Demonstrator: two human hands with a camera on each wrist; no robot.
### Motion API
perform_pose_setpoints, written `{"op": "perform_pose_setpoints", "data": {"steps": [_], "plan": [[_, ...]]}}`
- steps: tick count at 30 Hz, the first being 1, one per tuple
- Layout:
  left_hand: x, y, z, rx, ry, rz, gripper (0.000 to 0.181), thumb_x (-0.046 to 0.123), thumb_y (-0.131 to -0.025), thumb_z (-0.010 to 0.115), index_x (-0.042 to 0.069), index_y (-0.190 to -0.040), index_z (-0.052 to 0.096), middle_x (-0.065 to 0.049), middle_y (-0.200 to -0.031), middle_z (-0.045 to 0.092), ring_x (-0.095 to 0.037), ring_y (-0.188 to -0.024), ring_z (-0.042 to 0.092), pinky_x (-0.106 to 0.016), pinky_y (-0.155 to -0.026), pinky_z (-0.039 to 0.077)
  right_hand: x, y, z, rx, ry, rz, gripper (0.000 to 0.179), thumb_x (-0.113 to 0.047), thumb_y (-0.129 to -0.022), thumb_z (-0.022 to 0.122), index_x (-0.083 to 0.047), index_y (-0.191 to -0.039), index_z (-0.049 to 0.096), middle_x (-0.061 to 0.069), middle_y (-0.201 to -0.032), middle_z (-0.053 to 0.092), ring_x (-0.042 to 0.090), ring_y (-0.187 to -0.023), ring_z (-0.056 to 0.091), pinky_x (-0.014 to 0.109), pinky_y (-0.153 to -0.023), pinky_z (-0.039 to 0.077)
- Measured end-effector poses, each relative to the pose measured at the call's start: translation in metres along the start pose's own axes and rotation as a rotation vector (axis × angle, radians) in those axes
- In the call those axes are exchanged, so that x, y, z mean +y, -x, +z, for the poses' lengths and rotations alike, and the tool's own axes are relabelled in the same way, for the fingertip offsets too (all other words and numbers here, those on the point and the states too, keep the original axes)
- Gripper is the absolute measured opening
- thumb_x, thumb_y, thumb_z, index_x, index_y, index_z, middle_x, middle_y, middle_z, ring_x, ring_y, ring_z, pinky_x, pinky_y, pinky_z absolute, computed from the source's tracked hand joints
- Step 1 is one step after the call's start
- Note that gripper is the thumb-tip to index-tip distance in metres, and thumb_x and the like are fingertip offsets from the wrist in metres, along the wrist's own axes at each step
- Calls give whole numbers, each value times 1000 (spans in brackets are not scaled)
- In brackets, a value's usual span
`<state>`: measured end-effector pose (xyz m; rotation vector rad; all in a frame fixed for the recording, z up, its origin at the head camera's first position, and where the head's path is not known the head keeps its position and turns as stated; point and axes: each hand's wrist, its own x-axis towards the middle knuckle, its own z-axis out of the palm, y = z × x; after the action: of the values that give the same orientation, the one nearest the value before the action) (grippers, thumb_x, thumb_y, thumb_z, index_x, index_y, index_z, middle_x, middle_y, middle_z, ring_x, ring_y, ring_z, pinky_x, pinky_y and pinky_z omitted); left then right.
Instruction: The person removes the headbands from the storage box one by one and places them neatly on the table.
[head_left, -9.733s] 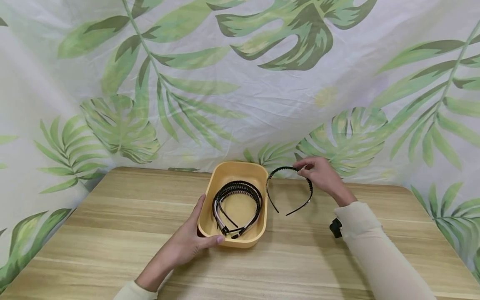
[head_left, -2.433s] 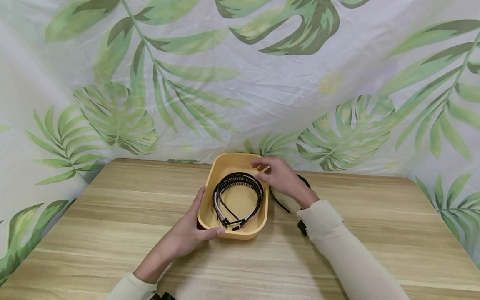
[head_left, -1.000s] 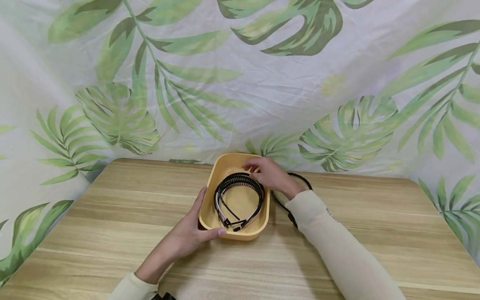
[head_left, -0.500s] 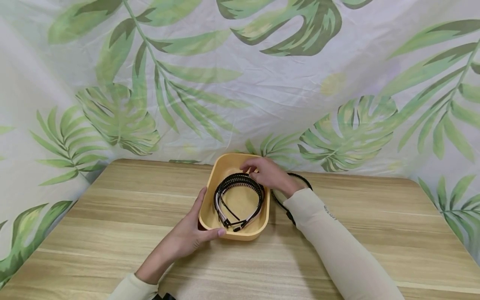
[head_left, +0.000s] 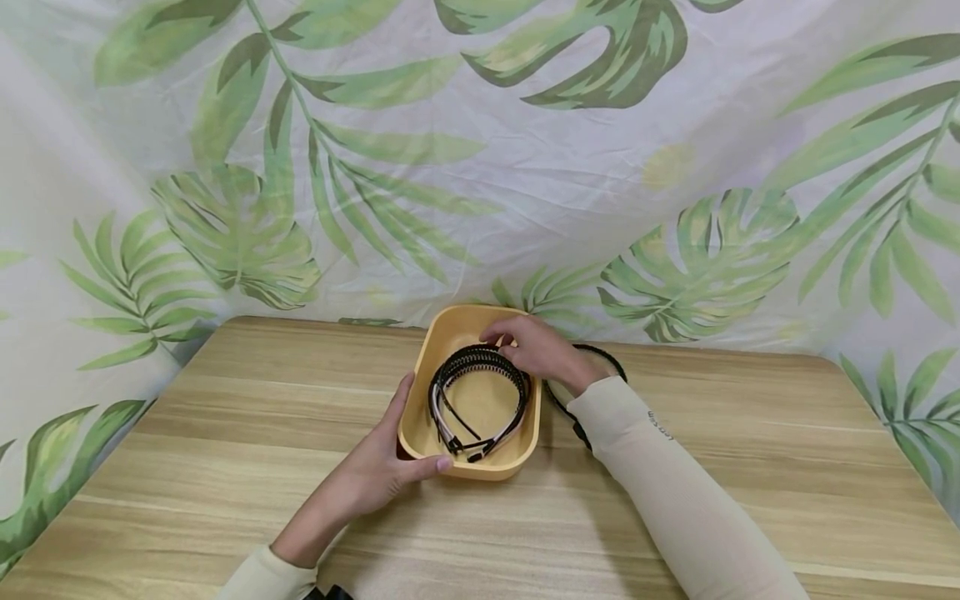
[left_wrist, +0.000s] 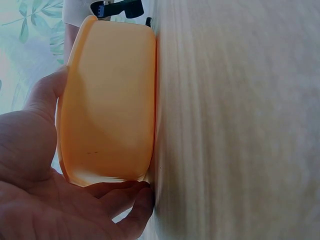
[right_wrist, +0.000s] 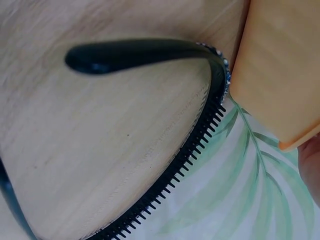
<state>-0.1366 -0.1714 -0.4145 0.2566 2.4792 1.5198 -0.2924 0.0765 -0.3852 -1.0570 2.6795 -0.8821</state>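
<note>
A yellow box point(head_left: 480, 473) with rounded corners stands on the table and holds several black toothed headbands point(head_left: 480, 360), nested together, one with a pale strip. The left hand point(head_left: 371, 475) grips its near left corner, thumb over the rim and fingers along the outer side; the left wrist view shows this hand point(left_wrist: 30, 150) against the wall of the box point(left_wrist: 110, 100). Reaching over the right rim, the right hand point(head_left: 542, 346) pinches at the headbands' upper right edge, its fingertips partly hidden. Another black headband point(head_left: 617, 362) lies right of the box, partly behind the right forearm.
The wood-grain table point(head_left: 247, 450) runs back to a white cloth point(head_left: 540, 217) printed with green leaves. In the right wrist view the loose headband point(right_wrist: 170, 170) shows its teeth and small shiny stones, close to the box wall point(right_wrist: 280, 65).
The right hand earlier held a headband right of the box; that headband now lies on the table. The hand has moved left into the box and barely shifts in the last second.
</note>
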Motion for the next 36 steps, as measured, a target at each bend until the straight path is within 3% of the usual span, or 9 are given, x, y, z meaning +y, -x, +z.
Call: {"op": "perform_pose_setpoints", "data": {"steps": [36], "plan": [[-1, 0, 0, 3, -8, -6, 125, 32, -88, 86, 26, -169, -10, -20, -175, 15, -33, -147, 46, -50, -120, 35, 1, 1, -3, 2, -17, -21, 36, 6, -97, 54, 0, -126, 74, 16, -121, 76, 32, -114, 69, 46, -101, 54]]}}
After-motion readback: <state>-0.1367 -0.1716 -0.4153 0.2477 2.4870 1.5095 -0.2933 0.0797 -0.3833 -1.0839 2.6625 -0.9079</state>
